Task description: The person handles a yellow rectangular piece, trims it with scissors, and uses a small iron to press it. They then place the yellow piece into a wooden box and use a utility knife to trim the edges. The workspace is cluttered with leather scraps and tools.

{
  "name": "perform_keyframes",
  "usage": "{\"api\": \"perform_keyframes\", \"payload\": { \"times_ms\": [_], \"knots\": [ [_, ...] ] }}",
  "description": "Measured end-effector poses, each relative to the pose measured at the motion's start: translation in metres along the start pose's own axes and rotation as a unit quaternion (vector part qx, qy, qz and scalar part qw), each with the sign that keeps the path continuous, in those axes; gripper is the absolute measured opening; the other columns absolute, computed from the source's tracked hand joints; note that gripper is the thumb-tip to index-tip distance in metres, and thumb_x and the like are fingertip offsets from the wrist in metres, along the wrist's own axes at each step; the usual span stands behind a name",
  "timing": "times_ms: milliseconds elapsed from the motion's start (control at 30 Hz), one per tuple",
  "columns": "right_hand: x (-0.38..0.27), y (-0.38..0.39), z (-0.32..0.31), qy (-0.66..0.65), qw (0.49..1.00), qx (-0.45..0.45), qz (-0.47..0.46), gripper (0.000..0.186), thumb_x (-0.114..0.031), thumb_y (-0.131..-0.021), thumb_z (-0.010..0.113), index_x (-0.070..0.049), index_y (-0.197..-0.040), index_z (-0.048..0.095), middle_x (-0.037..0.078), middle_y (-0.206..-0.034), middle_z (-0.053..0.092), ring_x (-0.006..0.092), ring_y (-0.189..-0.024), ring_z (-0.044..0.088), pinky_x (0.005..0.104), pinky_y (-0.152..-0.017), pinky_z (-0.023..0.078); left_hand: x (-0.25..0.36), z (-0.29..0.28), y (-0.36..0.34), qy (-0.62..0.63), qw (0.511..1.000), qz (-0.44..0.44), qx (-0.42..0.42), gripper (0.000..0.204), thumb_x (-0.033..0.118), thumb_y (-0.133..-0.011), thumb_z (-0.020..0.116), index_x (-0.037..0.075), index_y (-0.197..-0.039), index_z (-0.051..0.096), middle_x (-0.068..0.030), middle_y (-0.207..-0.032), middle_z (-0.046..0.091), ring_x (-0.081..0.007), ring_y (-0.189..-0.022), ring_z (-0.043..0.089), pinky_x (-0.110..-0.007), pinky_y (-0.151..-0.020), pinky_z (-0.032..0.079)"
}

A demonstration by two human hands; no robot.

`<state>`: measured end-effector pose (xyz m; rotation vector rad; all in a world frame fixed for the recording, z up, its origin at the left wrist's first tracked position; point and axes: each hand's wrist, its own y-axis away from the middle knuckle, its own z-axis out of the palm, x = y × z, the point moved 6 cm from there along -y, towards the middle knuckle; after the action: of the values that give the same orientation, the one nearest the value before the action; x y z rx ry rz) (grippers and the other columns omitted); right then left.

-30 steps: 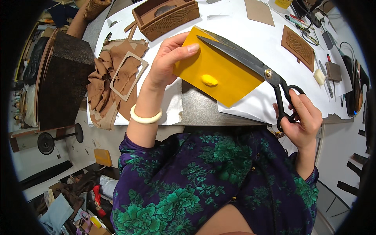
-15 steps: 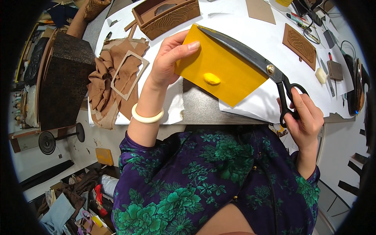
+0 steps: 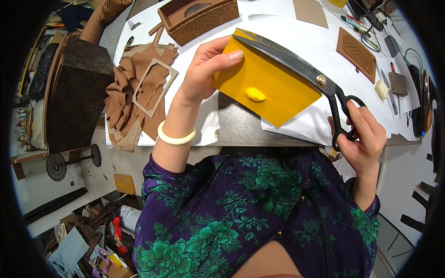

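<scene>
My left hand pinches the left end of a yellow sheet, thumb on its face and fingers behind. A bright yellow oval spot shows low on the sheet; whether it is a lump or glare I cannot tell. In my right hand are large black scissors, the fingers through and around the handle loops. The long blades lie along the sheet's upper edge, tips near my left thumb and slightly apart. Both things are held above the white-papered table.
A carved brown box stands at the back. Brown leather scraps and a pale frame lie to the left. A carved brown panel, a beige board and a white block are on the right.
The sheet, scissors and both hands have shifted very slightly to the right in the picture. The blade tips look a little further apart. Both grips are the same.
</scene>
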<state>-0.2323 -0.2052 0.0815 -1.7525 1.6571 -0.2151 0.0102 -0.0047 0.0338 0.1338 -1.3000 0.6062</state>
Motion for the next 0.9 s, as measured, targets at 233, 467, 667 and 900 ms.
{"api": "perform_keyframes", "payload": {
  "times_ms": [233, 467, 667, 900],
  "knots": [
    [0.000, 0.002, 0.002, 0.005, 1.000, -0.008, -0.012, 0.058, -0.003, -0.062, 0.074, 0.007, -0.119, 0.071, 0.011, -0.077, 0.061, 0.0205, -0.059, 0.059, 0.0320, -0.050, 0.046, 0.001, 0.003, -0.001, -0.002, 1.000, 0.005, 0.002, 0.039, 0.023, -0.099, 0.065, -0.002, -0.129, 0.066, -0.0086, -0.110, 0.072, -0.0134, -0.098, 0.070, -0.027, -0.087, 0.056],
    [0.001, 0.003, 0.001, 0.012, 1.000, -0.026, -0.011, 0.059, -0.007, -0.065, 0.079, 0.007, -0.121, 0.070, 0.012, -0.076, 0.062, 0.0209, -0.059, 0.059, 0.0317, -0.050, 0.046, 0.000, 0.003, -0.001, 0.011, 1.000, 0.009, 0.003, 0.040, 0.022, -0.098, 0.066, -0.002, -0.130, 0.065, -0.0097, -0.111, 0.073, -0.0146, -0.098, 0.070, -0.027, -0.087, 0.057],
    [0.005, -0.001, 0.003, -0.039, 0.998, 0.026, 0.040, 0.048, -0.001, -0.071, 0.086, 0.006, -0.116, 0.071, 0.009, -0.075, 0.062, 0.0132, -0.058, 0.056, 0.0254, -0.050, 0.043, 0.001, -0.001, 0.001, 0.017, 1.000, 0.009, 0.011, 0.041, 0.021, -0.098, 0.065, -0.004, -0.130, 0.065, -0.0108, -0.112, 0.072, -0.0150, -0.098, 0.071, -0.027, -0.087, 0.057],
    [0.034, 0.011, -0.010, -0.056, 0.977, 0.079, 0.188, 0.043, -0.011, -0.075, 0.088, 0.005, -0.111, 0.071, 0.001, -0.072, 0.055, 0.0057, -0.058, 0.046, 0.0207, -0.050, 0.031, 0.007, 0.001, 0.008, 0.047, 0.999, -0.003, 0.024, 0.043, 0.019, -0.095, 0.067, -0.008, -0.129, 0.063, -0.0121, -0.113, 0.070, -0.0166, -0.102, 0.067, -0.028, -0.092, 0.052]
  ]
}}
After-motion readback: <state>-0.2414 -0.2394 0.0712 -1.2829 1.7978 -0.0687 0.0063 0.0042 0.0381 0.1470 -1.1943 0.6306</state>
